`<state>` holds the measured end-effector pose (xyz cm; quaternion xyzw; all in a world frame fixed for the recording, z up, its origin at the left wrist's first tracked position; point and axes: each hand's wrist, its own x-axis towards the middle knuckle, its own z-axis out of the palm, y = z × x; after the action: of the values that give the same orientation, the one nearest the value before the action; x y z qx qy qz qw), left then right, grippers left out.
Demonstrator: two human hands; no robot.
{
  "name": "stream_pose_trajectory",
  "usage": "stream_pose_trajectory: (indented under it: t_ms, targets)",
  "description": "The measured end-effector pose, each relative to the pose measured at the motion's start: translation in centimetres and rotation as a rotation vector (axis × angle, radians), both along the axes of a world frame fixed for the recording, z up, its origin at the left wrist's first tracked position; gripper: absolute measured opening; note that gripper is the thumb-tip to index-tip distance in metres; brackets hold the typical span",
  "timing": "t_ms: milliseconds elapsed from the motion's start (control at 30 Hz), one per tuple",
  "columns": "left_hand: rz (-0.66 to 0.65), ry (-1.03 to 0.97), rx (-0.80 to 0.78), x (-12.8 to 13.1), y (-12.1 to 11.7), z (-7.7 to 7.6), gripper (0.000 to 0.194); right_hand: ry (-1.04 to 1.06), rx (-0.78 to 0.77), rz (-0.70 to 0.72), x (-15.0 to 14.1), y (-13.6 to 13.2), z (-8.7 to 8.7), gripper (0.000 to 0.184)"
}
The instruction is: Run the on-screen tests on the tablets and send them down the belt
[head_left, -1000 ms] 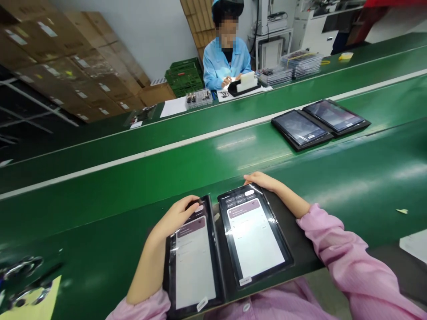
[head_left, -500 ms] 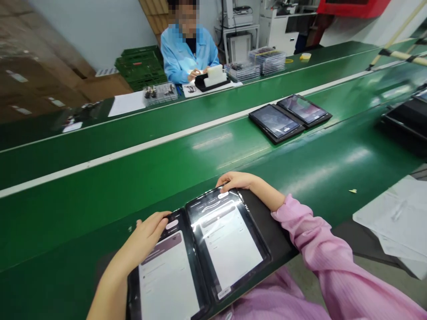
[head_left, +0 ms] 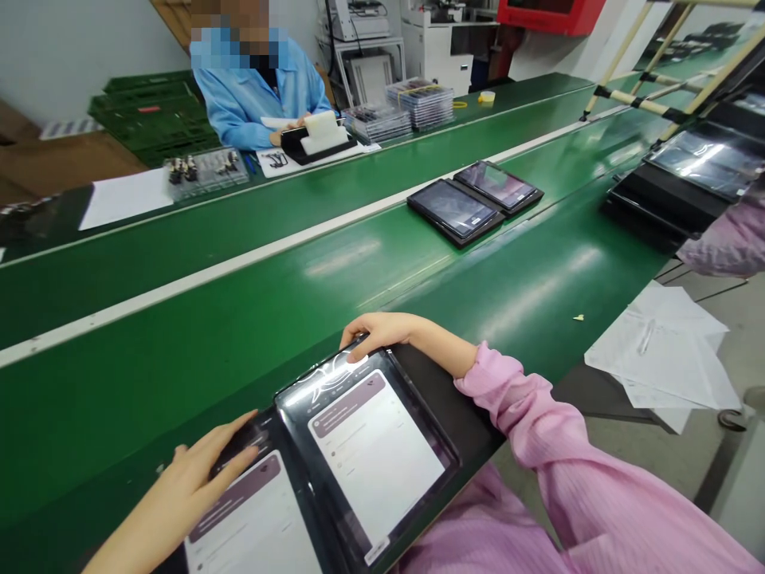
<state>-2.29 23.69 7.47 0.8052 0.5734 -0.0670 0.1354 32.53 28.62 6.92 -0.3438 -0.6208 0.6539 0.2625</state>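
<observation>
Two tablets with lit screens lie side by side in front of me on a dark mat at the bench's near edge. My right hand (head_left: 381, 332) grips the top edge of the right tablet (head_left: 374, 450), its thumb on the glass and its other fingers curled over the far side. My left hand (head_left: 206, 474) lies over the upper end of the left tablet (head_left: 256, 522), with fingers spread and touching its surface. Clear film with glare covers the right tablet. The left tablet's lower end is cut off by the frame.
Two dark-screened tablets in black cases (head_left: 475, 199) lie on the green conveyor (head_left: 251, 299). Across it, a person in a blue jacket (head_left: 256, 96) handles a dark case. More tablets (head_left: 705, 163) are stacked at right, above papers (head_left: 657, 351).
My view has swung right, bringing in more of the stack and another person's sleeve. My left hand's fingers have spread apart on the left tablet. The right hand keeps its hold.
</observation>
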Motion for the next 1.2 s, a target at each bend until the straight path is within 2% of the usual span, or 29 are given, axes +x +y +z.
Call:
stream_pose_trajectory:
  t_ms: [100,233,400,667,800,967,1033,1133,1200]
  targets:
    - [0.017,-0.084,-0.163,0.4,-0.3,1.2,0.07,-0.021,0.011,-0.003,0.0,0.1,-0.2,0.015]
    - [0.002,-0.146,-0.173,0.5,-0.4,1.5,0.063,-0.013,-0.029,-0.004,0.0,0.1,-0.4,0.013]
    - [-0.015,-0.201,-0.216,0.1,-0.3,1.3,0.066,-0.021,-0.011,0.011,0.1,0.0,-0.3,0.019]
    - [0.07,-0.172,-0.24,0.1,-0.5,1.4,0.065,-0.005,-0.015,0.025,0.0,0.0,-0.2,0.015]
    - [0.053,-0.183,-0.237,0.2,-0.5,1.7,0.061,-0.035,0.01,0.023,-0.1,0.0,-0.4,0.018]
    - [-0.03,-0.169,-0.225,-0.2,-0.3,1.3,0.061,-0.15,0.077,0.023,0.0,0.0,-0.2,0.015]
    - [-0.066,-0.155,-0.22,-0.5,-0.2,0.9,0.069,-0.242,0.165,0.043,0.1,-0.2,0.1,0.023]
    - [-0.092,-0.144,-0.193,-0.5,-0.2,0.1,0.084,-0.495,0.373,0.104,0.0,-1.0,0.5,0.056]
    - [-0.057,-0.149,-0.172,-0.1,-0.3,-0.1,0.084,-0.692,0.447,0.134,-0.2,-1.5,0.7,0.075]
